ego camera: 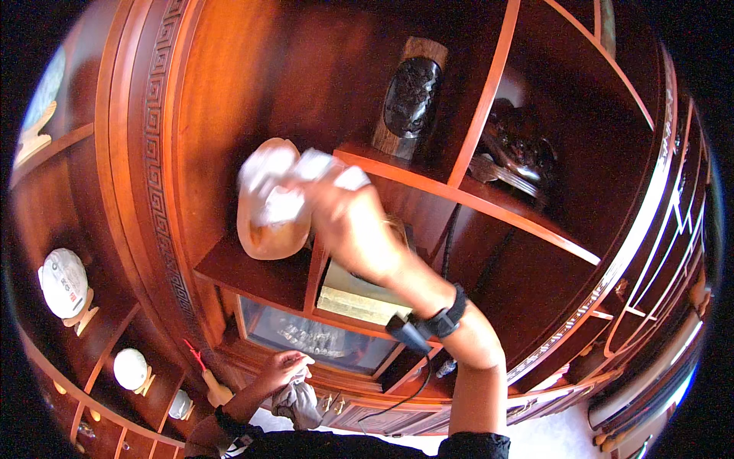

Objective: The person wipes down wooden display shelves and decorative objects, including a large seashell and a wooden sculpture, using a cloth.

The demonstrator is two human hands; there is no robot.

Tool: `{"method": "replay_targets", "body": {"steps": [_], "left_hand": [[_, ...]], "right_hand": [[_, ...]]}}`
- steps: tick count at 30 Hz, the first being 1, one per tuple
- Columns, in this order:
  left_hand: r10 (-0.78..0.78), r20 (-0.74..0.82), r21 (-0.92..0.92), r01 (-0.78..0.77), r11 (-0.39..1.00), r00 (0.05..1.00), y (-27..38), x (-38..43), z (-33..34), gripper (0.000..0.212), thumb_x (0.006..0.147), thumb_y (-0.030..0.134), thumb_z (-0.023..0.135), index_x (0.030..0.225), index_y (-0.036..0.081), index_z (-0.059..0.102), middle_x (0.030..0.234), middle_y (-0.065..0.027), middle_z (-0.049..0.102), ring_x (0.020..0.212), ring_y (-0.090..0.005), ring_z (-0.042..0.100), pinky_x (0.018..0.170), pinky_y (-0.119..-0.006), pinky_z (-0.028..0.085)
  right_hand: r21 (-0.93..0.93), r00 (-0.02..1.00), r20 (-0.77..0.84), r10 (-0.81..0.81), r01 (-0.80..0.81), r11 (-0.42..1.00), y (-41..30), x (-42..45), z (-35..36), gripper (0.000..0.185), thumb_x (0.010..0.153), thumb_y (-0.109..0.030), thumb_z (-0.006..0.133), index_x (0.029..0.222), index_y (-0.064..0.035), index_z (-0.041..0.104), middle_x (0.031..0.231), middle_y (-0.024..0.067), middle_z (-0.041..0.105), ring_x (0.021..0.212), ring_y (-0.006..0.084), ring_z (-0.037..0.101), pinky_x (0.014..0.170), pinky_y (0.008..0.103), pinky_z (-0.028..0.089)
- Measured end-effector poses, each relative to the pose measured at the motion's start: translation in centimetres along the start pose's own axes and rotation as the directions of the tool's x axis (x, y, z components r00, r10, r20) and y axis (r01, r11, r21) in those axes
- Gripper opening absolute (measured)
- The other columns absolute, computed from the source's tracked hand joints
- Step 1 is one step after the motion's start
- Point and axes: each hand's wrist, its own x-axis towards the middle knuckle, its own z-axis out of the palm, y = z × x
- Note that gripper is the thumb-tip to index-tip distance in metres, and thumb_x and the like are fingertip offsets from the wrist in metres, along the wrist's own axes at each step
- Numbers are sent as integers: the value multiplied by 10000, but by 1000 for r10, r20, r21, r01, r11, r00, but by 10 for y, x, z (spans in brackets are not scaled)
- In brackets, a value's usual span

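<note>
My right hand (350,218), blurred and wearing a dark wrist strap, reaches to a pale orange, rounded stone ornament (275,238) on a small wooden shelf. Crumpled white material (281,172), perhaps cloth or tissue, lies between its fingers and the stone's upper front. Low in the view, my left hand (287,367) holds a bunched grey cloth (298,401) that hangs below its fingers. A thin black cable (427,373) runs down from the small dark device at my right wrist.
A dark carved ornament on a wooden stand (414,97) is on the upper shelf. Another dark glossy carving (519,149) sits beyond the upright divider (484,92). Below are a yellowish box (361,301) and a framed picture (309,333). Round wrapped discs on stands (64,284) line the left shelves.
</note>
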Motion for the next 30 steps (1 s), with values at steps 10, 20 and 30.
{"method": "replay_targets", "body": {"steps": [10,20,30], "left_hand": [[-15,-65,85,21,996,998,-2,-12,-16,217,969,181,522,1014,-1,632,773,-62,648,675,-84,588,608,-205,453],[-5,-137,120,21,992,991,-1,-27,-25,228,964,187,522,1006,-7,632,797,-56,640,707,-95,590,650,-221,462],[166,-372,147,-119,982,913,48,-39,-52,207,939,195,569,1007,11,632,743,-36,619,592,-65,522,549,-205,414]], "right_hand": [[-412,928,-363,-86,-77,908,27,5,-25,326,712,56,556,1020,-29,623,1067,163,609,951,324,583,844,392,485],[-15,870,491,-54,71,997,-11,-190,140,170,703,-72,570,853,-33,637,973,122,626,983,268,593,841,340,505],[468,602,662,446,-798,380,-98,-257,93,200,843,72,542,984,-17,653,981,89,678,927,175,638,816,294,494]]}}
